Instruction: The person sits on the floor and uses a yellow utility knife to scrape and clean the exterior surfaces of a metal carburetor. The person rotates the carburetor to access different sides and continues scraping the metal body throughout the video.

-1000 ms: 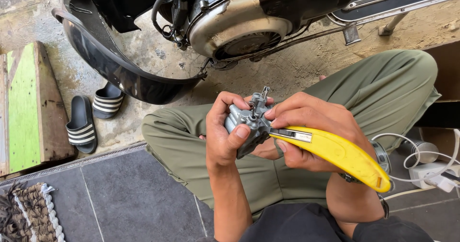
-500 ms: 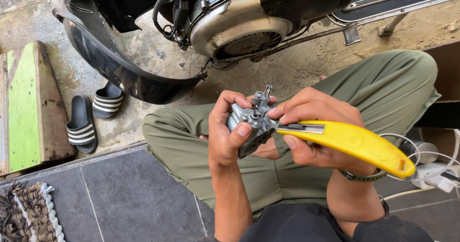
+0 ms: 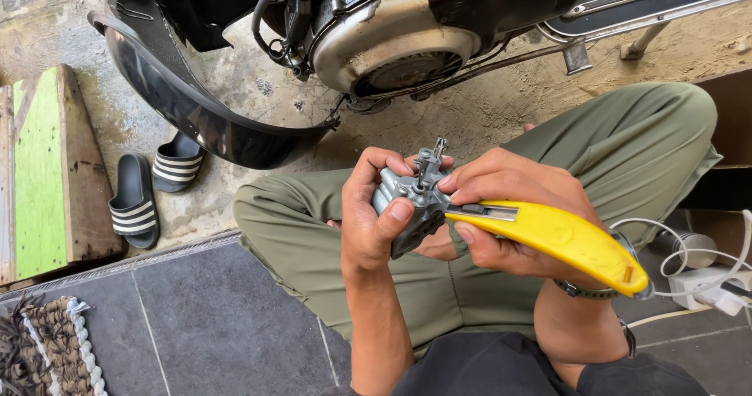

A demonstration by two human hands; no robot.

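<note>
My left hand (image 3: 374,222) grips a small grey metal carburettor (image 3: 409,200) held over my lap, thumb pressed on its side. My right hand (image 3: 509,216) holds a yellow-handled utility knife (image 3: 560,235), its metal blade end laid against the carburettor's right face. My right index finger rests on top of the part. Both hands hover above my green trousers (image 3: 439,286). A watch or bracelet circles my right wrist.
A scooter's engine (image 3: 392,39) and black fender (image 3: 196,114) stand just ahead on rough concrete. Striped black slippers (image 3: 149,192) lie at the left beside a green wooden board (image 3: 43,177). White cables and a plug strip (image 3: 709,274) sit at the right; a woven mat (image 3: 47,349) lies bottom left.
The yellow knife handle has swung up from a steep downward slant to a flatter angle, its blade still at the carburettor. The left hand kept its grip.
</note>
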